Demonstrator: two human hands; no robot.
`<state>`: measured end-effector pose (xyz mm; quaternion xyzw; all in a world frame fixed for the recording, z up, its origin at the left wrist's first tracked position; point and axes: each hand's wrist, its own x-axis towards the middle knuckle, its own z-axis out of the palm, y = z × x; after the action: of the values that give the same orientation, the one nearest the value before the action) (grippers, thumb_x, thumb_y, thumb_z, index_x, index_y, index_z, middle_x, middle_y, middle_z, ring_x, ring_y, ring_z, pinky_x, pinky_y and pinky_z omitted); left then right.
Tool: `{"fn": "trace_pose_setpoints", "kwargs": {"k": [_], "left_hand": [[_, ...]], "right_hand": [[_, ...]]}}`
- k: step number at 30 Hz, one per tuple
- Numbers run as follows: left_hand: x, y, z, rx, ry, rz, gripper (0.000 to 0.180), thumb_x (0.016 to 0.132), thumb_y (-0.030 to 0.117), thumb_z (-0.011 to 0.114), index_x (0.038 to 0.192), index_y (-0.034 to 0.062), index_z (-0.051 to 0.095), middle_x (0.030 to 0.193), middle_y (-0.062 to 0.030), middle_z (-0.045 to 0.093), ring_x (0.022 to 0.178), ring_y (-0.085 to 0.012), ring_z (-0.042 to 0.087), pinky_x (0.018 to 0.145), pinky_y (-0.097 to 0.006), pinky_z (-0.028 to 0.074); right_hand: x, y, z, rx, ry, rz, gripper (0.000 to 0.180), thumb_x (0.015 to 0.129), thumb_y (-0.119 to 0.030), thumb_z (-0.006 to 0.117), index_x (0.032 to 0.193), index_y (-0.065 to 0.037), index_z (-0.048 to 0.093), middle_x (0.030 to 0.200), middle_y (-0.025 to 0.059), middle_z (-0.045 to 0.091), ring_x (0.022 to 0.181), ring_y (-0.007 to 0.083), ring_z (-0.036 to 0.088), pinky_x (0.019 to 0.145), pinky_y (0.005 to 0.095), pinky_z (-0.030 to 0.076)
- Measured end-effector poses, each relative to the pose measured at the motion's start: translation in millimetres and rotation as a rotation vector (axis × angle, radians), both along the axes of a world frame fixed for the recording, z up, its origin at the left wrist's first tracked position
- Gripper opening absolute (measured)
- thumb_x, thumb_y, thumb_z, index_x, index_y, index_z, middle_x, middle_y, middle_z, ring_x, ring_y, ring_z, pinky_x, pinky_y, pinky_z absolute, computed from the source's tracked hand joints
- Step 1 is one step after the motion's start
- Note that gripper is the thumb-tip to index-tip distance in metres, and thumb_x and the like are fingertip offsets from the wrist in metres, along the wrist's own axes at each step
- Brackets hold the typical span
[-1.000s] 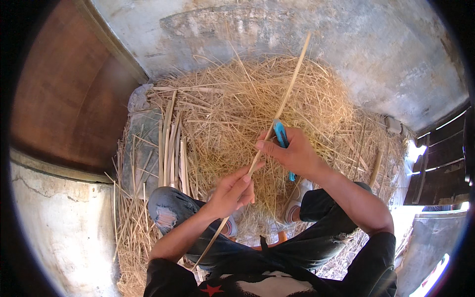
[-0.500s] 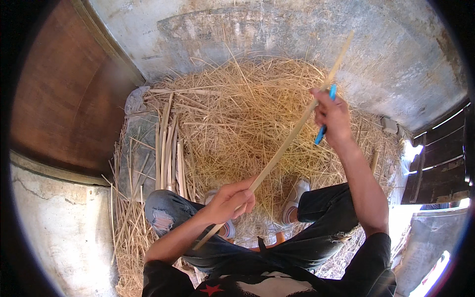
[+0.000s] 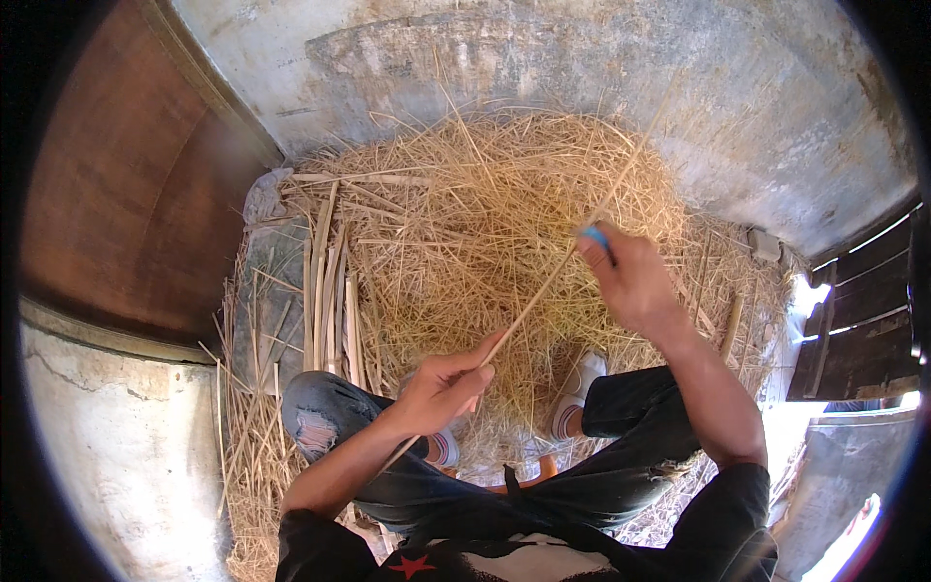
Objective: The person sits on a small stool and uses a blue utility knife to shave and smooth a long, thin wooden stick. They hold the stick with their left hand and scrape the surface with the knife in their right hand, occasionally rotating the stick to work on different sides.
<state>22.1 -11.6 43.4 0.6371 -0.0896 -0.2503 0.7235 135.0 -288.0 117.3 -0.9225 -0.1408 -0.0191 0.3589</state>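
Note:
A long thin bamboo strip point(image 3: 531, 306) runs slantwise from my lap up toward the far wall. My left hand point(image 3: 441, 390) is closed around its lower part above my left knee, thumb along the strip. Farther up, my right hand point(image 3: 632, 281) is closed on a slim blue cutter knife point(image 3: 593, 236), held against or right beside the strip. Only a blurred bit of blue shows past the fingers; its blade cannot be made out. The strip's narrow edge seems to face up.
Loose straw-like shavings point(image 3: 504, 184) cover the floor before my feet. Several split bamboo pieces point(image 3: 330, 281) lie at the left, by a grey slab point(image 3: 276, 257). A plastered wall point(image 3: 543, 58) closes the far side, a brown panel point(image 3: 126, 194) the left.
My right hand has come down and left with the cutter knife, now near the strip's middle. The strip has been turned and looks thinner. My left hand has hardly moved.

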Motion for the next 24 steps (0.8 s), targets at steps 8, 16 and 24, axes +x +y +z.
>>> {"fn": "trace_pose_setpoints", "kwargs": {"k": [8,16,24], "left_hand": [[3.7,-3.9,1.6,-0.024,-0.003,0.065,0.052,0.106,0.011,0.056,0.155,0.0040,0.042,0.066,0.0073,0.045,0.057,-0.0019,0.042,0.053,-0.022,0.038],[-1.2,1.2,-2.4,0.059,-0.040,0.095,0.052,0.105,0.010,0.058,0.154,0.0028,0.043,0.065,0.0067,0.045,0.057,-0.0020,0.042,0.054,-0.022,0.038],[6.0,-2.6,-11.0,-0.094,0.009,0.133,0.051,0.104,0.007,0.058,0.153,0.0012,0.044,0.064,0.0057,0.047,0.054,-0.0033,0.043,0.052,-0.023,0.039]], "right_hand": [[3.8,4.0,-13.2,-0.234,0.007,0.004,0.036,0.105,-0.036,0.052,0.101,-0.002,0.063,0.073,0.0237,0.066,0.072,0.0464,0.067,0.066,0.0558,0.052],[2.5,22.4,-4.0,-0.217,0.188,0.009,0.042,0.104,-0.042,0.050,0.109,-0.002,0.064,0.082,0.0260,0.069,0.081,0.0465,0.068,0.072,0.0582,0.054],[-45.1,53.4,-25.5,-0.208,0.079,0.255,0.039,0.106,-0.039,0.052,0.099,-0.001,0.062,0.066,0.0227,0.062,0.062,0.0428,0.064,0.058,0.0527,0.048]]}}
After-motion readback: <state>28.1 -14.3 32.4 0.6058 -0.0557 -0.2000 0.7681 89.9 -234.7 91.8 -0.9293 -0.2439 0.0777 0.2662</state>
